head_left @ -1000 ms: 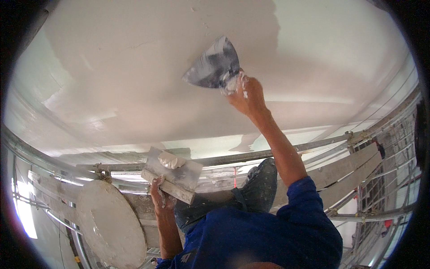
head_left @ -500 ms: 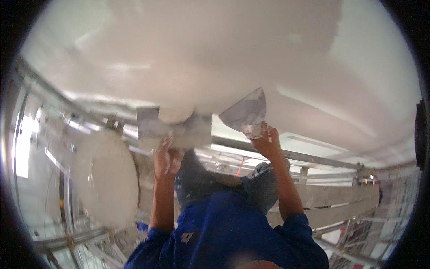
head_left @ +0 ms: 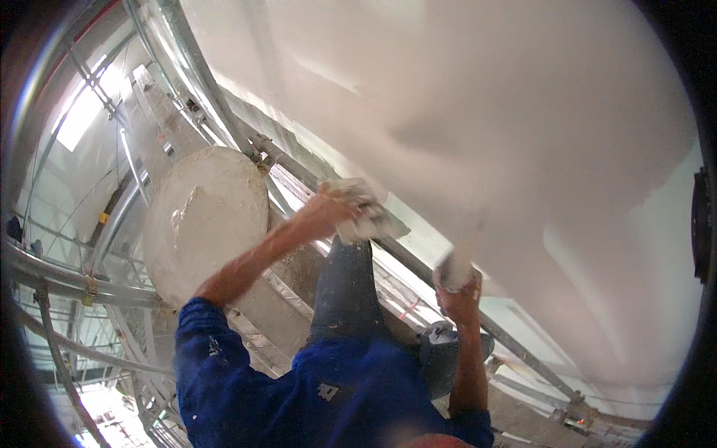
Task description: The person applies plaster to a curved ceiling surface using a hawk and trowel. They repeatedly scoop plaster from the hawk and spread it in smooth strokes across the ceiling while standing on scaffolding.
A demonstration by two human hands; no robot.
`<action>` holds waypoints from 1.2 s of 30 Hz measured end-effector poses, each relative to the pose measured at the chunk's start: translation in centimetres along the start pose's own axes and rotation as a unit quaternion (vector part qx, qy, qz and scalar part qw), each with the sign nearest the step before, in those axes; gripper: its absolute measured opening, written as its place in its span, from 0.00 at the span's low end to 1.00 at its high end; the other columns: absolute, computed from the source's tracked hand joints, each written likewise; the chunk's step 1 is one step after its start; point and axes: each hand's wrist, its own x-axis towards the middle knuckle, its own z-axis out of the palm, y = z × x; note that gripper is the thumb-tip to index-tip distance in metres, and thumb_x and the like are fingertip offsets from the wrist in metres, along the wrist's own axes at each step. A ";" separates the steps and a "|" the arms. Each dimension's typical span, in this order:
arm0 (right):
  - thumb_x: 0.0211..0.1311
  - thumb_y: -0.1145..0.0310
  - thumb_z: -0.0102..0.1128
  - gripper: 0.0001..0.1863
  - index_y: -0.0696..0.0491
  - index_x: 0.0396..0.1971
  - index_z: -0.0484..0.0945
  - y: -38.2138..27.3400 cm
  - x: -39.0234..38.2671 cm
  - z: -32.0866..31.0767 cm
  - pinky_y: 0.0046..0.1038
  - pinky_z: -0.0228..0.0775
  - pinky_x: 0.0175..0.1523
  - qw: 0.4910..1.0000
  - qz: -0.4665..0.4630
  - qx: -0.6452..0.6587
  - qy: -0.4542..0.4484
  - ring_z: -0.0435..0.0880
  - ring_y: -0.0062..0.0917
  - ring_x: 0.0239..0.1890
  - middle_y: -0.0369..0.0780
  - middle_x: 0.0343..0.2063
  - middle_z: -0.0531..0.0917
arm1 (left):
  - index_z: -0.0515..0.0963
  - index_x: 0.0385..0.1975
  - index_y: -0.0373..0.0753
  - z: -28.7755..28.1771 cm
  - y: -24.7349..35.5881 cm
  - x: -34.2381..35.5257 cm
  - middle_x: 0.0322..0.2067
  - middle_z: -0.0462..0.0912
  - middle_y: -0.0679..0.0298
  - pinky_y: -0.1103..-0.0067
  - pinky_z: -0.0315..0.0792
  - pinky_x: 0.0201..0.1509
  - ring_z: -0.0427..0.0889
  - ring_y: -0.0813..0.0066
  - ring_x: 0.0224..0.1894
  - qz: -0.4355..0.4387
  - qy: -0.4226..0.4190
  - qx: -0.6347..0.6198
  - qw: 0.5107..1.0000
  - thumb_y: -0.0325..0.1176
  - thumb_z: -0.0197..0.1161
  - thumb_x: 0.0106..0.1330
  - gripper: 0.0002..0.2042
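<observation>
My left hand [head_left: 328,209] is raised across to the middle, closed on a flat trowel [head_left: 373,222] smeared with pale plaster; motion blurs both. Low at the right, my right hand [head_left: 459,300] grips a broad putty knife [head_left: 452,272]. Its blade is turned nearly edge-on, blurred, and close to the wet, plaster-coated surface [head_left: 538,119]; whether it touches I cannot tell. Left of my left forearm stands a large round tub of plaster [head_left: 213,216], with a ridged lump on its top.
Scaffold tubes [head_left: 112,287] with couplers cross on the left, and a long rail [head_left: 515,347] runs diagonally below the plastered surface. Boards [head_left: 295,332] lie beside my leg [head_left: 347,291]. A bright window [head_left: 81,116] shows at the upper left.
My view has turned, so the surface and rail now slant. My left hand has tilted the trowel; the plaster lump on it no longer shows clearly. The putty knife has turned from face-on to edge-on.
</observation>
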 end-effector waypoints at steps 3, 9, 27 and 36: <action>0.37 0.57 0.64 0.28 0.56 0.39 0.68 -1.5 1.5 -1.0 0.36 0.62 0.43 0.978 0.189 0.076 0.050 0.71 0.39 0.37 0.45 0.33 0.73 | 0.66 0.45 0.39 1.1 -17.1 -3.5 0.37 0.74 0.51 0.71 0.69 0.37 0.74 0.57 0.36 -0.302 0.087 0.070 0.947 0.31 0.51 0.53 0.18; 0.41 0.61 0.64 0.22 0.56 0.35 0.68 -0.1 -3.2 -0.7 0.35 0.63 0.34 0.958 0.280 0.047 0.034 0.72 0.36 0.29 0.45 0.27 0.74 | 0.65 0.46 0.41 -18.4 -27.3 7.8 0.35 0.74 0.49 0.66 0.69 0.39 0.74 0.53 0.37 -0.323 0.469 0.135 0.811 0.33 0.54 0.46 0.23; 0.43 0.71 0.62 0.16 0.56 0.31 0.65 -1.9 -9.3 -1.7 0.19 0.54 0.10 0.842 0.455 0.287 0.048 0.65 0.15 0.09 0.35 0.14 0.70 | 0.70 0.37 0.31 -9.2 -16.2 16.5 0.37 0.72 0.52 0.73 0.68 0.41 0.73 0.63 0.39 -0.298 0.396 -0.004 0.868 0.43 0.67 0.35 0.29; 0.42 0.66 0.62 0.18 0.62 0.29 0.67 7.3 -18.6 -0.3 0.27 0.62 0.19 0.989 0.118 -0.064 0.069 0.71 0.24 0.14 0.41 0.17 0.74 | 0.67 0.44 0.40 6.5 17.4 25.6 0.45 0.65 0.41 0.62 0.65 0.42 0.68 0.50 0.45 -0.176 0.411 0.095 0.890 0.45 0.68 0.36 0.32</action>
